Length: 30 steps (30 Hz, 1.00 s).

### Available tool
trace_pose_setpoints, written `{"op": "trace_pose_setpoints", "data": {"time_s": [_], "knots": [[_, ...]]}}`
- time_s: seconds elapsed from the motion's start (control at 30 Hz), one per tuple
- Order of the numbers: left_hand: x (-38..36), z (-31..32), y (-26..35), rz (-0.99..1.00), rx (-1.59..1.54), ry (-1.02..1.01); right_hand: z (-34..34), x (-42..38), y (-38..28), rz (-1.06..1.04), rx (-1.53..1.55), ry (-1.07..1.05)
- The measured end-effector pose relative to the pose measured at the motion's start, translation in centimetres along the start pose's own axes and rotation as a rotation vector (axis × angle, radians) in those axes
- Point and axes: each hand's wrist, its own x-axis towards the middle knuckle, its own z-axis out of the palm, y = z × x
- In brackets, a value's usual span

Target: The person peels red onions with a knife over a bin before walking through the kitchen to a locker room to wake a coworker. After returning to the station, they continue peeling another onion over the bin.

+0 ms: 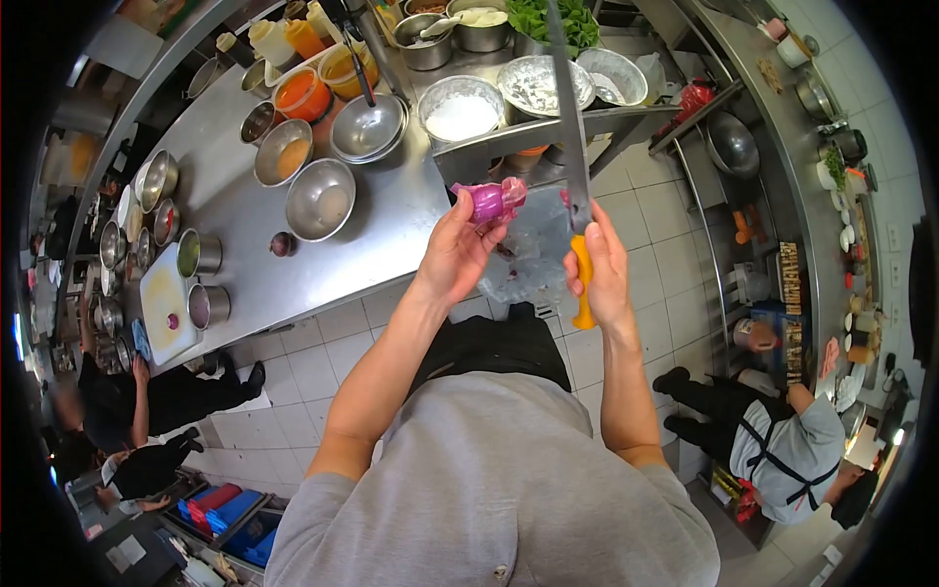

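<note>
Both bare forearms are extended forward from short grey sleeves (318, 509), and both elbows are bent. The left forearm (383, 367) is slanted inward, and the left hand (458, 252) is raised with its palm turned largely upward; its thumb and fingers are curled in a grip. The right forearm (628, 391) is held more nearly straight ahead, with the right hand (608, 269) closed in a grip and its fingers partly bent. The hands are held apart, at similar reach.

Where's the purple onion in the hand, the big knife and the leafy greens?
Onion (488, 203), head view, its purple side.
Knife (571, 132), head view, middle of its blade.
Leafy greens (579, 23), head view, the leaves.
</note>
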Motion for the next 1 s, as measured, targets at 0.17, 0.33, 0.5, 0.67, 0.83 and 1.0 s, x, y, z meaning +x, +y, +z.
{"op": "trace_pose_setpoints", "data": {"time_s": [0.17, 0.33, 0.5, 0.67, 0.83, 1.0], "knots": [[0.6, -0.1, -1.3, 0.011, 0.039, 0.003, 0.5, -0.1, 0.8, 0.038, 0.243, -0.283], [0.8, -0.4, -2.7, 0.006, 0.078, 0.010, 1.3, 0.5, 1.2, 0.046, 0.239, -0.306], [0.6, 0.4, -2.4, -0.024, 0.033, -0.011, 1.4, 0.3, 1.5, 0.051, 0.225, -0.198], [0.2, 0.4, -2.1, -0.062, -0.055, -0.013, 0.9, 0.4, 1.3, 0.058, 0.230, -0.078], [-0.1, 0.5, -1.3, -0.100, -0.126, -0.051, -0.1, 0.4, 2.1, 0.064, 0.228, -0.014], [0.0, -0.1, -1.4, -0.058, -0.083, 0.072, -1.4, 0.7, 2.8, 0.071, 0.053, -0.022]]}}
